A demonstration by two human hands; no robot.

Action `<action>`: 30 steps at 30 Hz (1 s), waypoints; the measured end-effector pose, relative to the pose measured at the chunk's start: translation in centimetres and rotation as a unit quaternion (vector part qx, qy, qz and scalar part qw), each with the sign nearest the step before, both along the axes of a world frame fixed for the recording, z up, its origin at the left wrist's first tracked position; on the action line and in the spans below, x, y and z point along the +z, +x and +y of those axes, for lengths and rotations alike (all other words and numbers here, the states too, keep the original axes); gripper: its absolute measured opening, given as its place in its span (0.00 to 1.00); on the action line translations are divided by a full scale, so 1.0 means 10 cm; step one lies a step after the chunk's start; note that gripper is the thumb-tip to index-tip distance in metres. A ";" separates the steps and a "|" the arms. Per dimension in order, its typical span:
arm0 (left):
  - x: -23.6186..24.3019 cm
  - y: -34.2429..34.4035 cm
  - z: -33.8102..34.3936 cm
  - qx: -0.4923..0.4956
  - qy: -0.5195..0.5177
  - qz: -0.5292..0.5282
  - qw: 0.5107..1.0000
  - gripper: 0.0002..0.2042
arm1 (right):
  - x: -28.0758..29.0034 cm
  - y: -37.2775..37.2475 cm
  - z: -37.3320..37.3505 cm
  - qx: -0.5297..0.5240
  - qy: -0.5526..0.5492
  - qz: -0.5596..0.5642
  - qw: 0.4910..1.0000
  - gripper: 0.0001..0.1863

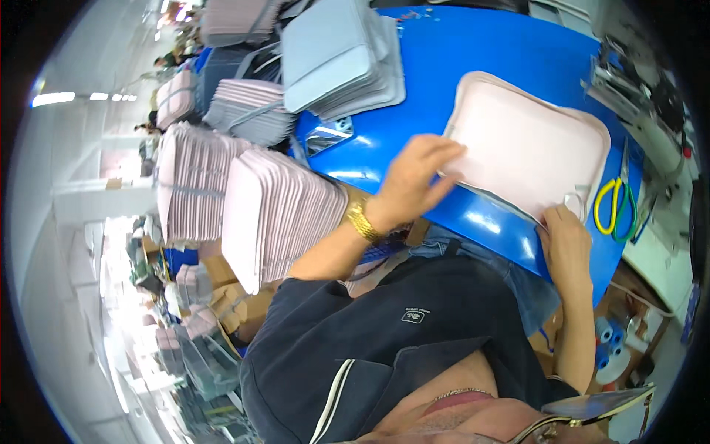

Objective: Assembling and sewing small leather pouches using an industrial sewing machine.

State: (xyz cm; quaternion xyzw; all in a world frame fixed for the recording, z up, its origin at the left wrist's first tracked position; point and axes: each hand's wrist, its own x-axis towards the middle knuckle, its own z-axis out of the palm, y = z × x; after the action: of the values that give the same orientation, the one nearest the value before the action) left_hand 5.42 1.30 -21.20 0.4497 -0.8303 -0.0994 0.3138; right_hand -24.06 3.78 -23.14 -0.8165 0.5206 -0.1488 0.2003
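A pale pink rounded-rectangle case panel (529, 144) with a raised rim lies on the blue tabletop (473, 37), toward the right. My left hand (421, 177), a gold watch on its wrist, is at the panel's left edge. Its fingers are stretched out and the thumb stands apart; whether the fingertips touch the rim is hard to see. At the panel's near right corner my right hand (566, 240) pinches the edge, its fingers closed. A small pale tab (573, 201) shows beside those fingers. Scissors (615, 207) with yellow and green handles lie to the right of the panel.
Grey panels (333, 59) are stacked at the table's far left, with a phone (329, 136) beside them. Tied stacks of pink panels (281, 214) stand left of me. A sewing machine (643, 96) is at the far right. Blue thread spools (610, 337) sit low on the right.
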 end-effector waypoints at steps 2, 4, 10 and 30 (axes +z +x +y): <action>0.34 0.30 -0.02 0.055 -0.021 -0.040 0.997 0.17 | 0.02 0.00 -0.03 0.010 0.003 -0.007 1.000 0.06; 0.61 0.57 0.07 0.109 -0.036 -0.074 0.991 0.16 | 0.00 0.00 -0.09 0.025 -0.004 -0.008 1.000 0.07; 1.39 1.47 0.53 0.359 -0.127 -0.079 0.921 0.09 | 0.15 -0.08 -0.11 0.003 -0.009 -0.024 1.000 0.09; 0.44 3.91 1.92 0.666 0.160 -0.146 0.714 0.34 | 0.12 -0.11 -0.10 0.014 -0.014 0.015 1.000 0.08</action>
State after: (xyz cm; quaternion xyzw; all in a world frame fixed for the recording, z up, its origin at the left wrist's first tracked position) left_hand 44.51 20.50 -16.76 0.9386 -0.3235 0.0705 0.0967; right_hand -25.17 2.79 -21.95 -0.8286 0.5101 -0.1407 0.1830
